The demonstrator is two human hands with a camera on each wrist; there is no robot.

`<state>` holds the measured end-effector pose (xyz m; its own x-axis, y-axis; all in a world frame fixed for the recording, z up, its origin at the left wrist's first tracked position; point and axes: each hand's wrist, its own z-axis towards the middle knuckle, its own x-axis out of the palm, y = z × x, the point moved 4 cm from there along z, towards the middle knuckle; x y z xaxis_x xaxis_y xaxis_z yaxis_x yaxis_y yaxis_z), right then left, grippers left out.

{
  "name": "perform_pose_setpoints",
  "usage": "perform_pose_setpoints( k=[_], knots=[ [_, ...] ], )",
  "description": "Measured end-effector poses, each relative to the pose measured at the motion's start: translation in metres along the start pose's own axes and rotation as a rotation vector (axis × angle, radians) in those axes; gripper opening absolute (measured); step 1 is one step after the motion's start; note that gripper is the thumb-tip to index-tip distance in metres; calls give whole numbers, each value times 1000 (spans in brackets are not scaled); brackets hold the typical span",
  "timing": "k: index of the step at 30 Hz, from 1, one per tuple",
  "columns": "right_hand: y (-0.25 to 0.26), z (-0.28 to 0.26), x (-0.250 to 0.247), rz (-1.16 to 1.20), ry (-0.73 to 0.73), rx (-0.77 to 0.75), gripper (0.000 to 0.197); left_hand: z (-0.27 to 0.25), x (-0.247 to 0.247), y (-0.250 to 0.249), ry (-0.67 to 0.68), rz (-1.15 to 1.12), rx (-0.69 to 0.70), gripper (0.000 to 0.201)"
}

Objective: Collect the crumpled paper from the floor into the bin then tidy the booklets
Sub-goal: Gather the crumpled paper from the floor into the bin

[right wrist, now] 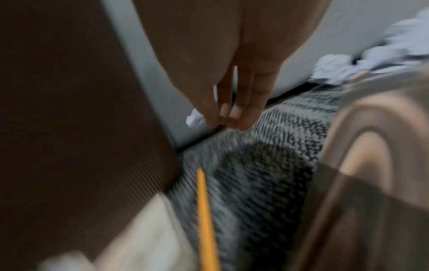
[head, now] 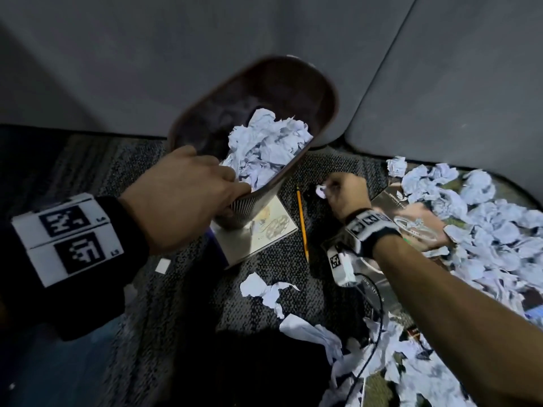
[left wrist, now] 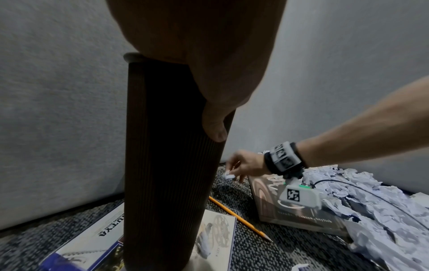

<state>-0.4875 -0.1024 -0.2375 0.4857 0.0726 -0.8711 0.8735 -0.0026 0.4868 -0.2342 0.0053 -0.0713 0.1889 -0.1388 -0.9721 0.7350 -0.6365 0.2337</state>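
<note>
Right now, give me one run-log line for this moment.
left hand: grips tilted bin rim | right hand: pinches paper scrap | booklets: untidied

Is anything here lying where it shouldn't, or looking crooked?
The ribbed brown bin is tilted, gripped at its rim by the left hand, with its base on a pale booklet. A yellow pencil lies loose on the carpet.
</note>
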Motion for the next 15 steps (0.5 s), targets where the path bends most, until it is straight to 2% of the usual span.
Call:
perform_pose_setpoints(
  k=[3, 5, 8, 11, 13, 15],
  knots=[
    [4, -19, -36, 91, -164, 16, 8, -2, 0, 1, -1, -4, 1, 25],
    [22, -26, -70, 192, -330, 4, 7, -1, -1, -4, -4, -5, 9, 26],
    [78, -28, -116, 282, -549, -150, 7, -2, -3, -14, 18, -12, 33, 26],
    [121, -24, -135, 231, -529, -249, 5, -4, -9, -8, 48, -97, -74, 21],
    [127, -26, -142, 193, -499, -270, 6, -5, -11, -1, 93, -95, -143, 15],
    [129, -30, -151, 205, -522, -269, 6, -6, -10, 3, 104, -90, -153, 18]
  ],
)
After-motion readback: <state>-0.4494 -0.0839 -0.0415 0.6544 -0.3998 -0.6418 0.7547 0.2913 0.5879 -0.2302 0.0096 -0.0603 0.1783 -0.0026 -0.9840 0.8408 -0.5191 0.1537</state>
